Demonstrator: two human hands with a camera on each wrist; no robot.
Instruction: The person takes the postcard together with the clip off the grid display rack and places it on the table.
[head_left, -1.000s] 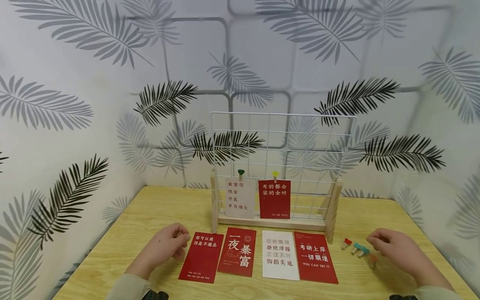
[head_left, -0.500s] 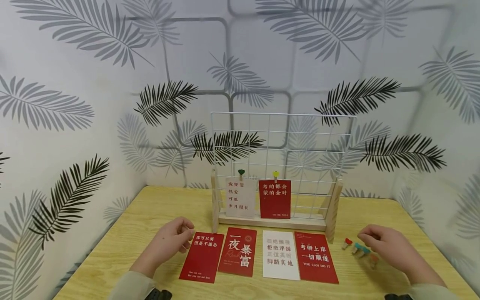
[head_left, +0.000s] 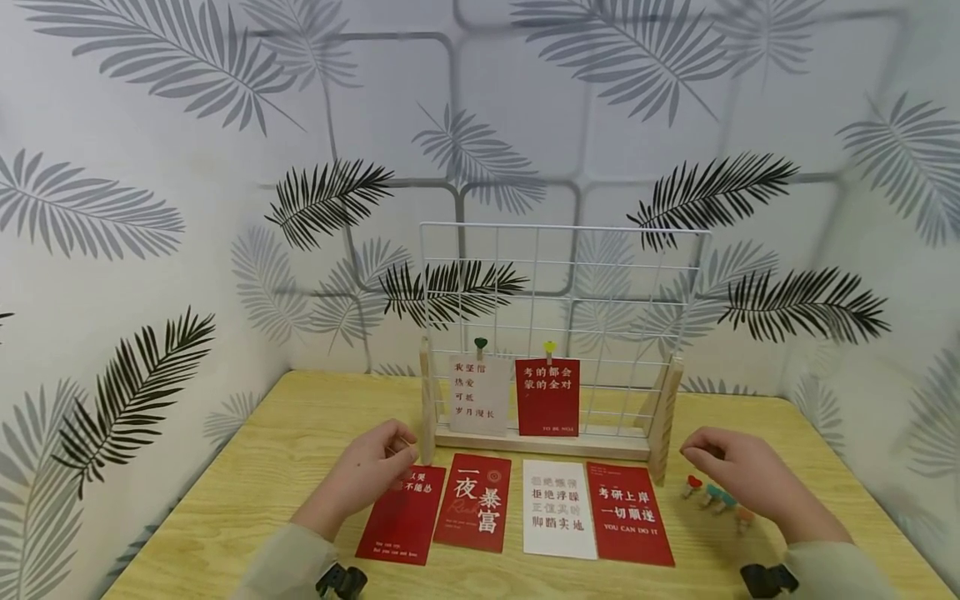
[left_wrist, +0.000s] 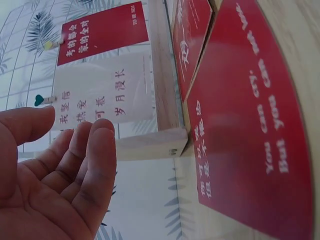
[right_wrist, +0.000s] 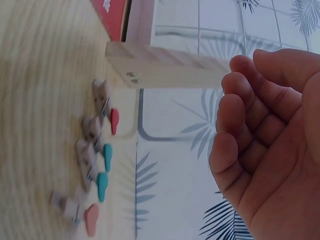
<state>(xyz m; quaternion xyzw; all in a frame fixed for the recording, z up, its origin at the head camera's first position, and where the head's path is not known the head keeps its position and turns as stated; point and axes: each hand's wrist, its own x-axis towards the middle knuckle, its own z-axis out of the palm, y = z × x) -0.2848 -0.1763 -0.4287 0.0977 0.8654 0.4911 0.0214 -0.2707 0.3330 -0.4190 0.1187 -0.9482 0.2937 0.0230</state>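
Hands (head_left: 375, 467) (head_left: 738, 479) hover empty, seemingly, over red card (head_left: 401, 517) and clips (head_left: 716, 497).

A light wooden table with a visible grain (head_left: 300, 433) carries everything. Near its back edge stands a white wire grid panel in a pale wooden frame (head_left: 562, 292), its base rail and two upright feet resting on the tabletop. In front of the frame four tall printed cards lie flat in a row, edges close together: a red card with small white lettering (head_left: 397, 521) at the left end, a red card with large white characters (head_left: 472, 502), a white card with grey characters (head_left: 558, 508), and a red card reading "YOU CAN DO IT" (head_left: 628, 514). To the right of the row lie four small wooden clips with coloured hearts (right_wrist: 95, 165): one red, two teal, one coral.
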